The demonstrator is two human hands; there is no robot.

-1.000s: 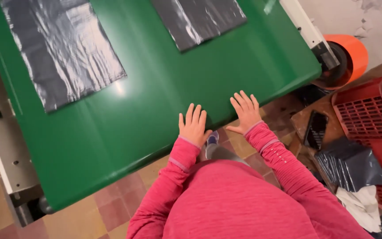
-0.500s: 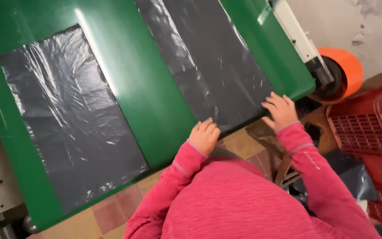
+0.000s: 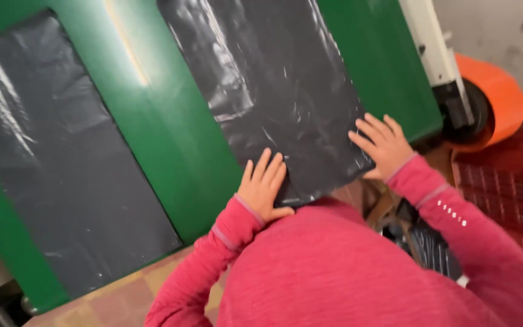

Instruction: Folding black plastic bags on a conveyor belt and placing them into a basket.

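A black plastic sheet (image 3: 273, 91) lies flat on the green belt (image 3: 171, 139) in front of me. My left hand (image 3: 263, 186) rests with fingers spread on the sheet's near left corner. My right hand (image 3: 384, 145) presses flat on its near right corner, at the belt's edge. Both hands grip nothing. A second black plastic sheet (image 3: 55, 181) lies on the belt to the left, away from both hands. My pink sleeves and torso fill the lower part of the view.
An orange roll (image 3: 494, 100) on a white machine arm (image 3: 434, 45) sits past the belt's right end. A red crate (image 3: 503, 181) stands at the right. Dark bags (image 3: 434, 248) lie below my right arm. Tiled floor (image 3: 116, 297) shows at the bottom left.
Both black sheets have come along the belt toward me. My hands, first flat on bare green belt, now lie spread on the near corners of the right sheet.
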